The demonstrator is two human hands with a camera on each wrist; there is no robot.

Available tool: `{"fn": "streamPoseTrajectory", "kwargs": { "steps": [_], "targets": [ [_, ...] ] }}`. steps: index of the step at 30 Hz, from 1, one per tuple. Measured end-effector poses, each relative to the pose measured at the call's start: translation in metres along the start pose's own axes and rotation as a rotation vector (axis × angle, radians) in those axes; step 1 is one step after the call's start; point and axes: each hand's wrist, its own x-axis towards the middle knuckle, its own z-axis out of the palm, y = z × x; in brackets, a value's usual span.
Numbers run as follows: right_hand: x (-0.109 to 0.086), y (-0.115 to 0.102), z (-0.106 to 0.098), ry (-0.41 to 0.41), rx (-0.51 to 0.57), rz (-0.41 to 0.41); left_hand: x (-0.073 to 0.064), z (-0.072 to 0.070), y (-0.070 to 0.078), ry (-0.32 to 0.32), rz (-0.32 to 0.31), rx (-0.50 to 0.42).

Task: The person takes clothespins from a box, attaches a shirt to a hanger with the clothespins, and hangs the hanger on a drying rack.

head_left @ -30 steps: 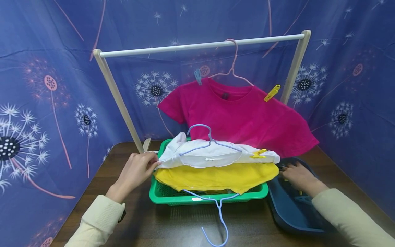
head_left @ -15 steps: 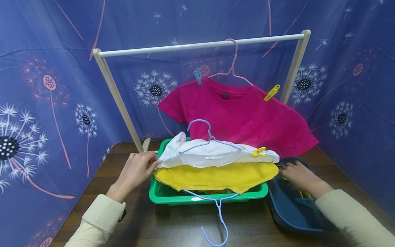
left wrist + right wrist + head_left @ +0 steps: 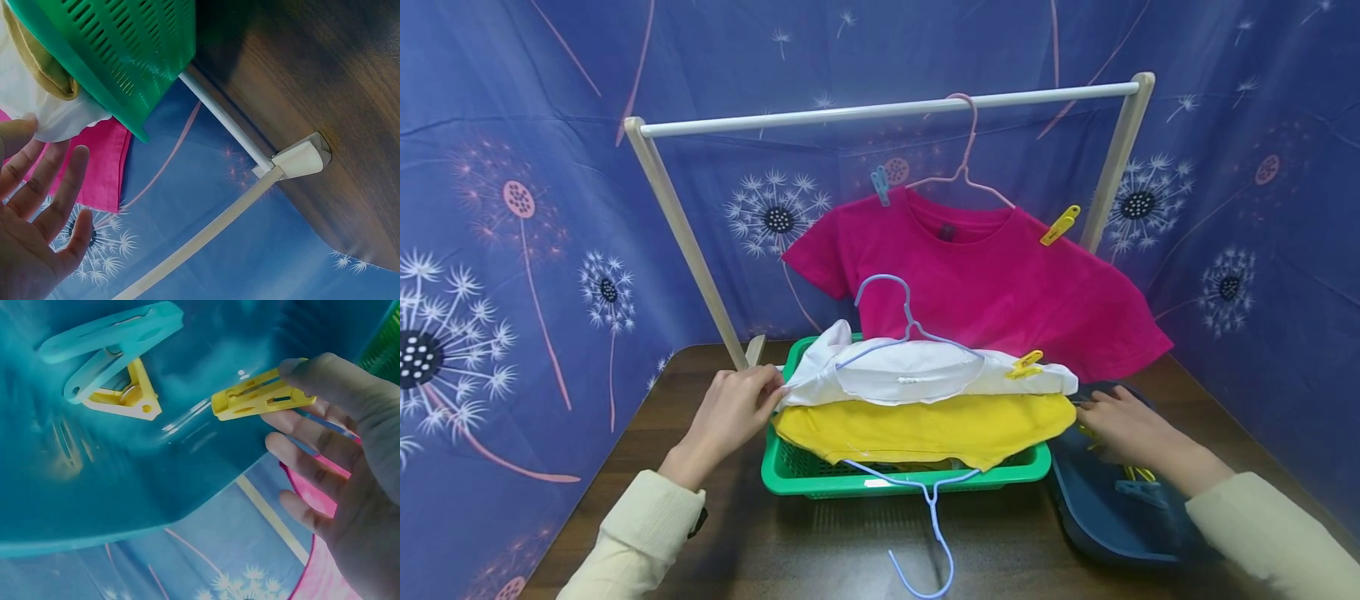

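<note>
One green basket point(image 3: 797, 486), one blue tray point(image 3: 1093, 517), one white shirt point(image 3: 910, 364), one yellow clothespin point(image 3: 249, 409).
The left wrist view best shows the basket's slotted wall; the shirt lies across the basket, its edge pinched by the left grip point(image 3: 733, 417). The right wrist view shows clearly what the head view mostly hides: the right grip point(image 3: 1131, 429) pinching the yellow clothespin over the tray, a teal clothespin point(image 3: 147, 328) lying in it. The shirt's neck print point(image 3: 907, 381) and the basket rim's white label point(image 3: 877, 483) are unreadable.
</note>
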Motion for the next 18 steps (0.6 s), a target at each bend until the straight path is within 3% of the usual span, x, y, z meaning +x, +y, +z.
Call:
{"fn": "streamPoseTrajectory", "kwargs": {
  "steps": [10, 18],
  "targets": [
    [-0.010, -0.001, -0.017, -0.004, -0.025, 0.038, 0.000, 0.000, 0.001, 0.001, -0.003, -0.006],
    [-0.012, -0.002, -0.030, 0.085, -0.067, 0.028, 0.000, 0.000, 0.000, 0.004, -0.002, -0.005]
  ]
}}
